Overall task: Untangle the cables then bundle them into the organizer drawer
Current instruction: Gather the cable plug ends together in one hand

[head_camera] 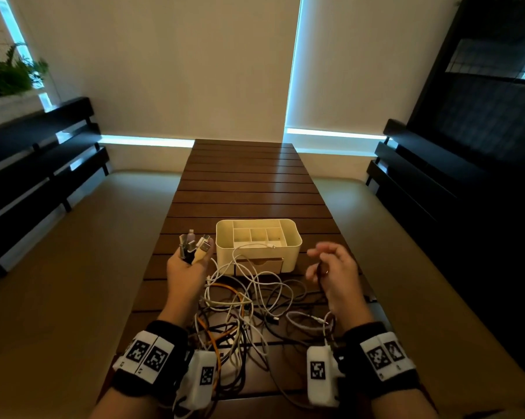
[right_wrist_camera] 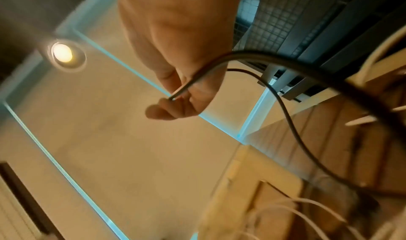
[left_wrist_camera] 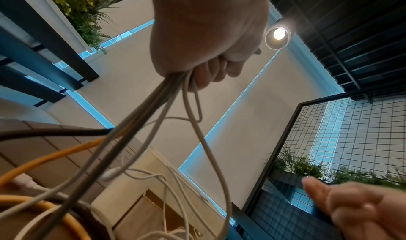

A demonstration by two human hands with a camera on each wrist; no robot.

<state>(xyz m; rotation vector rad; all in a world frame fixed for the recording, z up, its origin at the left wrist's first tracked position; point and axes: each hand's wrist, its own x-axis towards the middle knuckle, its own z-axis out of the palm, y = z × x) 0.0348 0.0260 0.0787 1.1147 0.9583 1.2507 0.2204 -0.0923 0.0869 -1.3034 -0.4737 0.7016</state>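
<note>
While left hand grips cable ends plugs-up | right hand apparently pinches black cable

White, black and orange cables lie tangled on the table before a cream organizer, its drawer slightly open; one white cable trails into a top compartment

A slatted table runs between cushioned benches, with plants at left, blinds ahead and a ceiling lamp.
</note>
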